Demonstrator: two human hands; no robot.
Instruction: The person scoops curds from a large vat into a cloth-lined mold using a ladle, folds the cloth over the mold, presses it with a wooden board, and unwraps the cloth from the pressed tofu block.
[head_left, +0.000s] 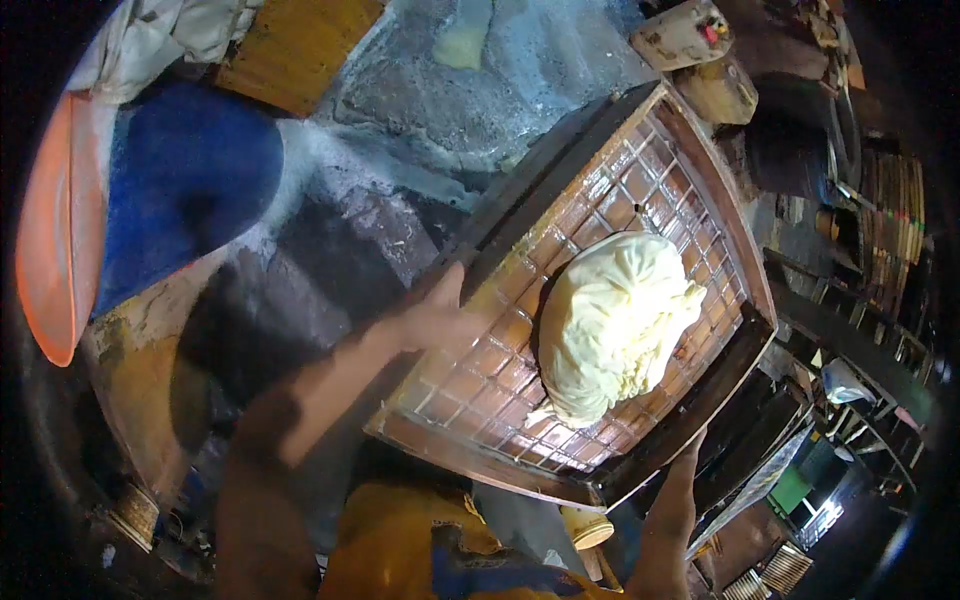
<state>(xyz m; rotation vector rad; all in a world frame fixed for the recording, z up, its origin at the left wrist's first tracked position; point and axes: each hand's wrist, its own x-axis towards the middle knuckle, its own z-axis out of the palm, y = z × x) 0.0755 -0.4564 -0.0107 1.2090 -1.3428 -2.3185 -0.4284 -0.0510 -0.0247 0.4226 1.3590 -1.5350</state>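
Note:
A wooden tray with raised sides and a wire grid over its wet base hangs tilted in front of my body. On the grid rests a bundled cream-white cloth, bulging and gathered in folds on its right side; whatever is inside it is hidden. My left hand grips the tray's left side, its thumb up along the edge and the fingers slightly blurred. Against the lower right side of the tray is my right hand, holding it from outside, with its fingers hidden behind the wood.
A blue sheet-like object and an orange plastic rim stand at the left. Behind the tray lies a wet, grey-blue surface. A worn cylindrical container sits at the top right. Stacked slats stand far right.

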